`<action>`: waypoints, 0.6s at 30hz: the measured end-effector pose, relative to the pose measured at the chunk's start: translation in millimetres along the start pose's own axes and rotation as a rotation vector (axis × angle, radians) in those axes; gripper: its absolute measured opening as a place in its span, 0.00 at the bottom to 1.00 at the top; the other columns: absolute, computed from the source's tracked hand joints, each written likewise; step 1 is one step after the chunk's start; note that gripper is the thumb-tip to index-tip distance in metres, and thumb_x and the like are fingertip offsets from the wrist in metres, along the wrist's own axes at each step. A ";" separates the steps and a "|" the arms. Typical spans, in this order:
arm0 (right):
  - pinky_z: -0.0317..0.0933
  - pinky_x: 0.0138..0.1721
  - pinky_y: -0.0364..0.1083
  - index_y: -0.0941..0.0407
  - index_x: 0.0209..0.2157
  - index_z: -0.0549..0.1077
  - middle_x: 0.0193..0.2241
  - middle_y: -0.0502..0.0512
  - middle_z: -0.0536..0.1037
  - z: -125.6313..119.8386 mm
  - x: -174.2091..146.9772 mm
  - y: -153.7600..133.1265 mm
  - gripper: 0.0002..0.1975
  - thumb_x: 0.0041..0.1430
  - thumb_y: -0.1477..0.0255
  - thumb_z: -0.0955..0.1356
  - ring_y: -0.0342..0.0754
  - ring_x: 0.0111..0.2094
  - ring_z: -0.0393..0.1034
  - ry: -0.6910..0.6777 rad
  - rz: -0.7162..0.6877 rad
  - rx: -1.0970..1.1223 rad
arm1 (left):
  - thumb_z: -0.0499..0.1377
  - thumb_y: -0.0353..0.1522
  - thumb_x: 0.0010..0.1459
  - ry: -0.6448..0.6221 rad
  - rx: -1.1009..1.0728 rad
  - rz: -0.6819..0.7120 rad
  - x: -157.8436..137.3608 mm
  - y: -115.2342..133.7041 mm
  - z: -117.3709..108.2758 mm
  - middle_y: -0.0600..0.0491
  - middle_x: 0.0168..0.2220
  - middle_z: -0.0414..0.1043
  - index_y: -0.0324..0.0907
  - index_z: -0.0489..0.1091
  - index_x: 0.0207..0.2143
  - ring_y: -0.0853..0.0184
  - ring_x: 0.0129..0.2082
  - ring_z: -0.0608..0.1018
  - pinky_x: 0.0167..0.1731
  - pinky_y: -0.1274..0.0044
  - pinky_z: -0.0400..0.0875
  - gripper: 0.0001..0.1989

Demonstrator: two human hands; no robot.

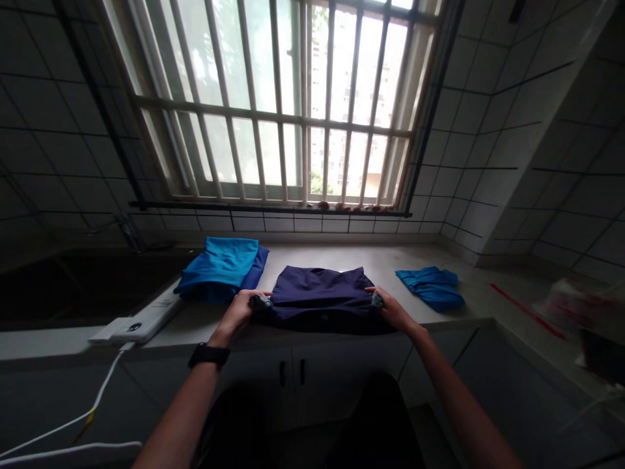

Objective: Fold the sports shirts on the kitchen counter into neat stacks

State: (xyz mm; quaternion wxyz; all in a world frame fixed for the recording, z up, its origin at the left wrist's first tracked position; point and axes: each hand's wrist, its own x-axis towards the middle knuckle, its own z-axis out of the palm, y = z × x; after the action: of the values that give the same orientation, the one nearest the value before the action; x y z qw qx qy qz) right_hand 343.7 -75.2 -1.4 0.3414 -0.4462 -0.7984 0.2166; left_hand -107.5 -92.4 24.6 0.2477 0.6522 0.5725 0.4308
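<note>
A dark purple piece of clothing (322, 296) lies folded across the counter in front of me, its near edge at the counter's front. My left hand (241, 309) is closed on its left side, and my right hand (390, 311) grips the right side. Small grey patterned bits show at the fingers of both hands; what they are I cannot make out. Left of the clothing, close to my left hand, lies a bright blue folded cloth (219, 264) on top of a darker blue one (258, 264). A smaller blue folded cloth (432, 286) rests beyond my right hand.
A white power strip-like device (146, 319) with a white cable (105, 384) sits on the counter's left, beside a dark sink (73, 280) with a tap (127, 233). A red strip (527, 311) lies at right near a plastic bag (569, 296). A barred window (278, 117) is behind.
</note>
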 end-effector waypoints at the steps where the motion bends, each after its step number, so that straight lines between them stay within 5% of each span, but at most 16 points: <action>1: 0.60 0.64 0.56 0.54 0.55 0.73 0.58 0.60 0.76 -2.3 -0.5 -4.1 0.26 0.55 0.76 0.63 0.54 0.60 0.70 -0.014 -0.009 0.006 | 0.62 0.43 0.41 -0.012 -0.014 0.016 -0.8 1.2 0.1 0.40 0.42 0.84 0.42 0.77 0.23 0.47 0.45 0.84 0.48 0.64 0.77 0.14; 5: 0.60 0.65 0.57 0.56 0.51 0.77 0.62 0.63 0.73 -26.3 -9.7 -14.8 0.21 0.57 0.64 0.70 0.60 0.62 0.68 -0.252 0.013 -0.014 | 0.61 0.39 0.40 -0.105 0.080 0.059 -7.1 7.8 -6.8 0.41 0.44 0.84 0.42 0.78 0.25 0.50 0.45 0.84 0.49 0.65 0.76 0.11; 8: 0.57 0.67 0.56 0.53 0.50 0.80 0.66 0.61 0.69 -53.5 -16.5 -25.5 0.29 0.49 0.53 0.77 0.64 0.66 0.64 -0.427 0.106 -0.069 | 0.59 0.33 0.40 -0.255 0.162 0.133 -13.1 20.7 -16.8 0.44 0.50 0.82 0.42 0.80 0.30 0.52 0.51 0.82 0.52 0.68 0.75 0.14; 11: 0.57 0.66 0.54 0.52 0.54 0.79 0.63 0.60 0.73 -63.3 -4.1 -47.9 0.30 0.61 0.46 0.69 0.62 0.64 0.66 -0.359 0.172 -0.177 | 0.54 0.29 0.44 -0.232 0.196 0.200 -8.3 42.7 -13.4 0.49 0.54 0.80 0.44 0.80 0.39 0.56 0.57 0.78 0.55 0.71 0.73 0.20; 14: 0.52 0.69 0.51 0.56 0.62 0.73 0.67 0.62 0.68 -36.5 30.6 -70.1 0.29 0.72 0.54 0.59 0.56 0.67 0.63 -0.152 0.126 -0.354 | 0.50 0.28 0.54 -0.145 0.351 0.167 8.4 60.8 17.0 0.49 0.49 0.82 0.43 0.79 0.46 0.60 0.53 0.81 0.56 0.72 0.73 0.22; 18: 0.43 0.72 0.50 0.60 0.75 0.50 0.76 0.61 0.47 21.7 72.5 -63.8 0.37 0.72 0.59 0.61 0.54 0.75 0.42 -0.214 0.245 -0.563 | 0.51 0.34 0.65 -0.149 0.732 0.077 24.8 53.8 68.2 0.44 0.63 0.72 0.43 0.75 0.58 0.55 0.64 0.73 0.64 0.64 0.67 0.23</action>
State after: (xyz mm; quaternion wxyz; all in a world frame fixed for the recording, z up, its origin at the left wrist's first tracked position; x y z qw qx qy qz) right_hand 265.0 -46.1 51.0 0.0904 -0.5906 -0.7986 0.0725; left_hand -21.8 -68.9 40.9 0.0228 0.7480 0.6441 0.1582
